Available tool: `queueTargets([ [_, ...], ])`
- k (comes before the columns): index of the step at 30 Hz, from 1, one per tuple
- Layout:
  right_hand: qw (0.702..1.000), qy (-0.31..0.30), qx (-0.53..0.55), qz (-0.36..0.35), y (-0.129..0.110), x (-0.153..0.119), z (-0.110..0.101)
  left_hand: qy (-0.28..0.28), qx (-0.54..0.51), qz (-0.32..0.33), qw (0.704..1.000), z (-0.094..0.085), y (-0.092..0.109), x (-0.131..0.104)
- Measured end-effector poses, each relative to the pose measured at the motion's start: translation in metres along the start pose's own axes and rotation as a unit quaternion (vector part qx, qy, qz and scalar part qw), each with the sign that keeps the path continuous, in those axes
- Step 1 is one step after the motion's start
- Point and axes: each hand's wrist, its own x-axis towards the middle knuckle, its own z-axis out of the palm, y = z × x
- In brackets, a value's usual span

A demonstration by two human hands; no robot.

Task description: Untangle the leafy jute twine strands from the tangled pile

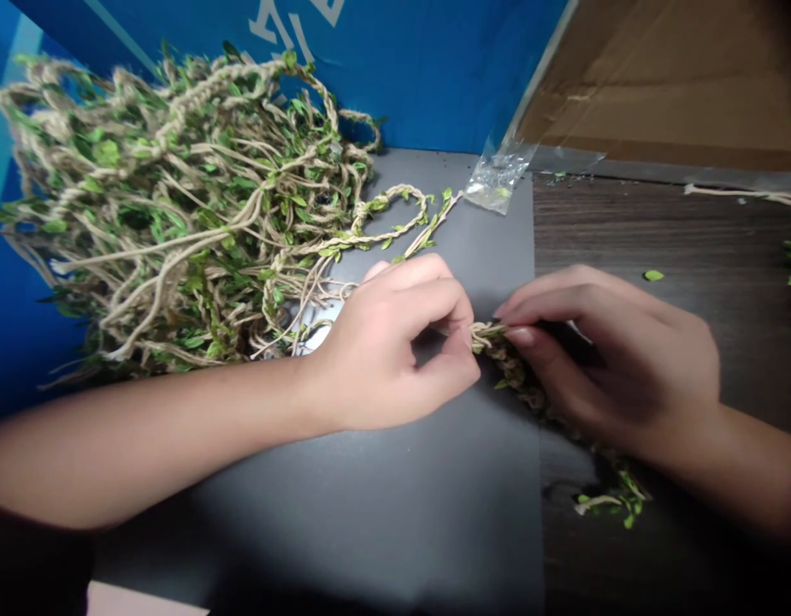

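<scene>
Between my two hands is a braided beige cord with small green leaves [511, 370], its length trailing down to the right under my right hand. My left hand [411, 342] pinches the cord's upper end between thumb and forefinger. Close beside it, my right hand [616, 359] pinches the same cord with thumb and fingertips. A leafy tip with loose ends [616, 500] shows below my right wrist. At the left lies a big tangled pile of similar leafy cords [196, 197], and a looped strand [395, 201] reaches from it toward the middle.
A blue surface with white lettering [421, 77] stands behind. A brown cardboard piece [677, 85] is at the back right. A small clear plastic bag [498, 181] lies on the grey mat [395, 513]. On the dark wooden table [600, 227] are a loose leaf [653, 275] and a cord [747, 195].
</scene>
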Motion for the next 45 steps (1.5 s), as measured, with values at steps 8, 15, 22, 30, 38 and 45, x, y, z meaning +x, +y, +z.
queueTargets([
  [8,0.997,0.012,0.072,0.009,0.0014,0.0,-0.0017,0.002,0.013,0.003,1.0,0.001,0.0003,0.0001],
  [15,0.997,0.024,0.065,0.032,0.0005,-0.0024,-0.0027,0.01,0.021,0.025,0.999,0.0008,-0.0004,-0.0012],
  [22,0.996,0.037,0.081,0.03,-0.0003,-0.0028,-0.0035,0.027,0.012,0.041,0.999,-0.0001,-0.0003,-0.0008],
  [30,0.991,0.075,0.104,0.044,-0.0001,-0.0019,-0.0025,0.036,-0.007,0.049,0.998,0.0002,-0.0008,-0.0006],
  [38,0.994,-0.01,0.104,0.016,0.0022,-0.0022,-0.0053,0.029,-0.006,0.049,0.998,-0.0012,-0.0014,-0.0008],
  [45,0.999,-0.033,0.031,-0.006,-0.0025,0.0018,-0.0042,0.028,-0.018,0.04,0.999,-0.0007,-0.0023,0.0005],
])
